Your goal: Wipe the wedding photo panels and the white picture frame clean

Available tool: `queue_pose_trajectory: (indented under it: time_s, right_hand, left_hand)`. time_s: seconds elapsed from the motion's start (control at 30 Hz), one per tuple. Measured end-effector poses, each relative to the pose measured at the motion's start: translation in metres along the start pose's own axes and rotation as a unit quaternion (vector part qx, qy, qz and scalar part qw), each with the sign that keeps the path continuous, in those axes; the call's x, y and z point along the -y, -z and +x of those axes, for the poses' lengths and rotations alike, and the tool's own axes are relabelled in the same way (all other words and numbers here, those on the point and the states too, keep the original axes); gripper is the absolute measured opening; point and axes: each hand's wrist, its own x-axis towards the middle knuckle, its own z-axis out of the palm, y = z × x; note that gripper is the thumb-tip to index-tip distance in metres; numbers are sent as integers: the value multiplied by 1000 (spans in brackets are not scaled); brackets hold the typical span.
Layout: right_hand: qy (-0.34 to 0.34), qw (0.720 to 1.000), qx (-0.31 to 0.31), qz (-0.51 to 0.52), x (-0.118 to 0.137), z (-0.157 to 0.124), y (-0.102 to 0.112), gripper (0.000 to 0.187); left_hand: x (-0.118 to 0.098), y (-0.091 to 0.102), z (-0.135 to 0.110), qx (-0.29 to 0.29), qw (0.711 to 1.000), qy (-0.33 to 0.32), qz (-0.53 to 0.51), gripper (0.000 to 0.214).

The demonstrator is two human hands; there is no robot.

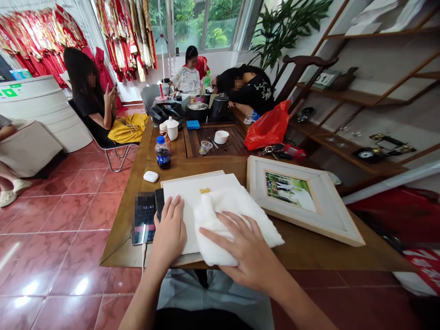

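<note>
My left hand (pixel 171 227) lies flat on the left side of a white board (pixel 188 206), fingers stretched forward beside a black edge. My right hand (pixel 244 240) grips a bunched, soft white cloth (pixel 254 206), fingers spaced over its top and the thumb partly hidden at the near edge. The cloth covers much of the board's right half. Just beyond it, a small tan piece (pixel 204 190) rests on the board. To the right lies a pale picture frame (pixel 330 215) holding a photo of people outdoors (pixel 288 190).
Left of the board are a phone (pixel 143 224) with a cable, a white earbud case (pixel 150 176) and a dark drink bottle (pixel 162 153). Farther back stand a lidded white cup (pixel 172 128), a white bowl (pixel 221 137) and a red bag (pixel 268 128). Several people sit around.
</note>
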Motion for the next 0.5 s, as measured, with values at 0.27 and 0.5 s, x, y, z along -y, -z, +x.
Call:
queue_pose_trajectory:
  time_s: [0.27,0.5]
  right_hand:
    - [39,998,39,23,13,17,-3,73]
    - [22,999,29,16,4,3,2,69]
  left_hand:
    - [1,5,-1,12,1000,-13,-5,54]
    - [0,1,0,0,1000,-7,-4,58]
